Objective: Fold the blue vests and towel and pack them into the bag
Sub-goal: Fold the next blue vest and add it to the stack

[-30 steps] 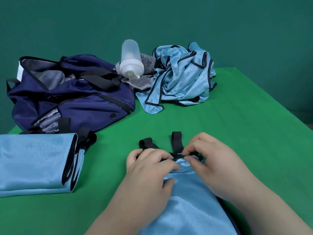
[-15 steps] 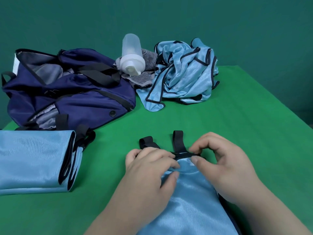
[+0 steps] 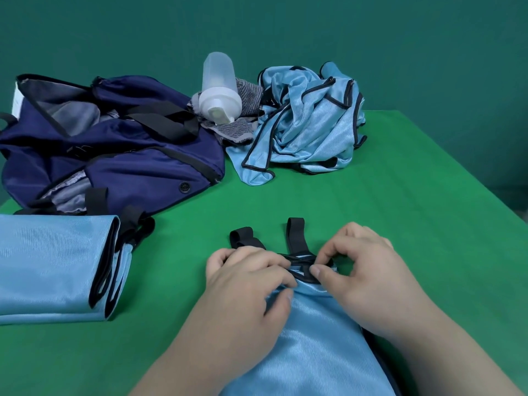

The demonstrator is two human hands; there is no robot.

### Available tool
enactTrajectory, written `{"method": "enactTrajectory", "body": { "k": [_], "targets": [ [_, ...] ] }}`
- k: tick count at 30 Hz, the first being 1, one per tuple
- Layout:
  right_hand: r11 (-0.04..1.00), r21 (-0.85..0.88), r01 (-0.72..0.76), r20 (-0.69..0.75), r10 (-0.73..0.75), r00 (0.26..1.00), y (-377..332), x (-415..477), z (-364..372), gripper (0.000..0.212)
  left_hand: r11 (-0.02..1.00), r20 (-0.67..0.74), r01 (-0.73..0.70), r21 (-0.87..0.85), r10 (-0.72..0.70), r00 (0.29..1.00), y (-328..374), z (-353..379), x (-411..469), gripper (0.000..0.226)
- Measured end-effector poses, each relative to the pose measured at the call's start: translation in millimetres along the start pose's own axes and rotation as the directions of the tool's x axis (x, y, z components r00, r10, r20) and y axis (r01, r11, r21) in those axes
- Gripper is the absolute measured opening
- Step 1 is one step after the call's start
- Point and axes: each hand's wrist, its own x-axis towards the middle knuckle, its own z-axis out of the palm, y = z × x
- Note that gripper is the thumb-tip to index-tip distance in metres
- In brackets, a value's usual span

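Vest (image 3: 314, 352) edge pinched centrally (left hand (image 3: 243, 290), right hand (image 3: 368, 281)).

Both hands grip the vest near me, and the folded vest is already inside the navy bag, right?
No: head view shows the folded vest on the table beside the navy bag, not inside. Left hand and right hand do grip the near vest.

A staged studio set: green-covered table (image 3: 400, 201) before a plain teal backdrop (image 3: 400, 38).

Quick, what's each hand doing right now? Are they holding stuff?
Left hand: closed, gripping the blue vest near its top edge.
Right hand: closed, pinching the same vest's top edge between thumb and finger.
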Motion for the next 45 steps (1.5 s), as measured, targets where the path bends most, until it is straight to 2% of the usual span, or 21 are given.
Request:
{"method": "enactTrajectory", "body": {
  "k": [9, 12, 15, 17, 20, 22, 23, 25, 27, 32, 36, 40, 45],
  "targets": [
    [0.998, -0.043, 0.036, 0.095, -0.032, 0.995, 0, 1, 0, 0.02, 1.0, 0.009, 0.007, -0.011, -0.007, 1.0, 0, -1, 0, 0.02],
    [0.989, -0.01, 0.15, -0.022, -0.151, 0.988, 4, 0, -2, 0.015, 1.0, 0.007, 0.007, -0.022, -0.007, 1.0, 0, 0, 0, 0.017],
    [0.959, -0.053, 0.278, -0.172, -0.283, 0.943, 4, -2, -1, 0.008, 0.999, 0.007, 0.016, -0.035, -0.016, 1.0, 0, 0, 0, 0.018],
    [0.942, -0.095, 0.322, -0.21, -0.335, 0.919, 5, 0, 3, 0.005, 0.999, 0.009, 0.024, -0.047, -0.023, 1.0, -1, -1, 1, 0.016],
    [0.943, -0.113, 0.314, -0.221, -0.332, 0.917, 8, 2, 9, 0.008, 0.998, 0.009, 0.027, -0.05, -0.027, 1.0, 0, -1, 0, 0.013],
    [0.959, -0.119, 0.259, -0.261, -0.282, 0.923, 9, 4, 12, 0.003, 0.998, -0.002, 0.032, -0.061, -0.032, 0.999, -1, -1, 0, 0.015],
    [0.97, -0.118, 0.211, -0.271, -0.236, 0.933, 9, 4, 12, 0.008, 0.998, -0.012, 0.029, -0.062, -0.03, 0.999, -1, -1, 0, 0.017],
    [0.981, -0.109, 0.16, -0.249, -0.183, 0.951, 10, 5, 14, 0.013, 0.999, -0.029, 0.029, -0.045, -0.031, 0.999, -2, -1, -1, 0.023],
    [0.982, -0.097, 0.164, -0.217, -0.181, 0.959, 11, 5, 13, 0.007, 0.999, -0.035, 0.044, -0.023, -0.044, 0.998, -3, -2, 0, 0.025],
    [0.976, -0.038, 0.216, -0.113, -0.219, 0.969, 7, 2, 13, 0.021, 0.997, -0.022, 0.065, -0.037, -0.066, 0.998, -6, -3, 2, 0.025],
    [0.979, -0.072, 0.191, -0.028, -0.194, 0.981, 11, 5, 17, 0.028, 0.993, -0.023, 0.109, -0.045, -0.11, 0.994, -8, -7, 2, 0.038],
    [0.981, -0.053, 0.186, 0.019, -0.185, 0.983, 14, 8, 19, 0.031, 0.98, 0.059, 0.197, 0.039, -0.199, 0.978, -9, -13, 1, 0.04],
    [0.993, 0.056, 0.101, 0.162, -0.109, 0.981, 15, 13, 18, 0.035, 0.971, 0.163, 0.238, 0.034, -0.24, 0.957, -11, -21, 3, 0.042]
  ]
}}
